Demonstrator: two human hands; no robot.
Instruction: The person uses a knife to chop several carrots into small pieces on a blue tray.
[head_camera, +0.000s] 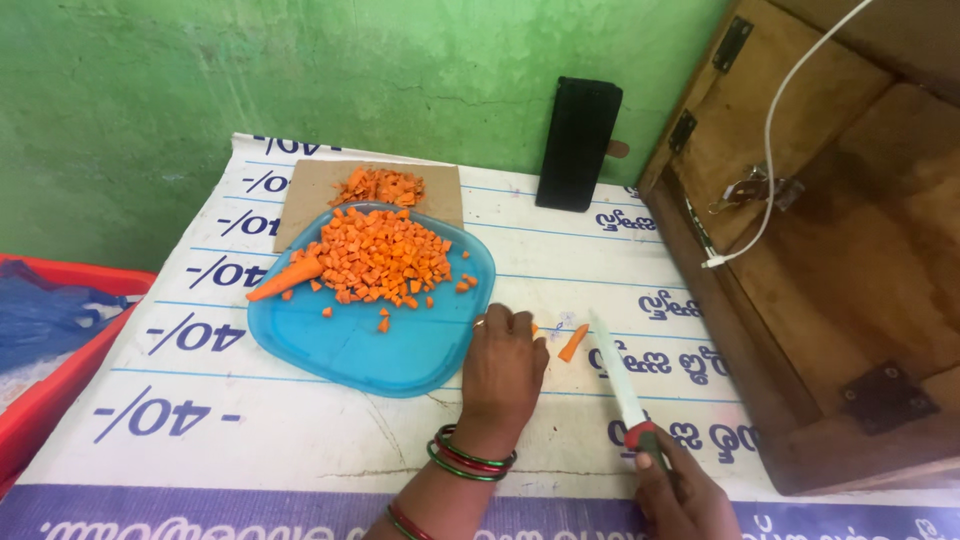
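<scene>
From the head view, the desk (250, 440) wears a white printed sheet against a green wall (200, 70), with a red crate (40, 410) at its left edge and a wooden box (830, 250) at its right; a blue plate (400, 350) carries diced carrot (385, 255). The left hand (503, 370) rests palm-down, its grip loose, fingertips seemingly pinning a small carrot stick (573, 342) just beside them; the right hand (680, 495) is clenched around a white-bladed knife (620, 380), its tip just right of that stick.

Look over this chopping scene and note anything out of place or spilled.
A few carrot pieces lie on the bare table cover, off the blue plate, between the left hand and the knife in the right hand. A second carrot heap sits on cardboard behind the plate.
</scene>
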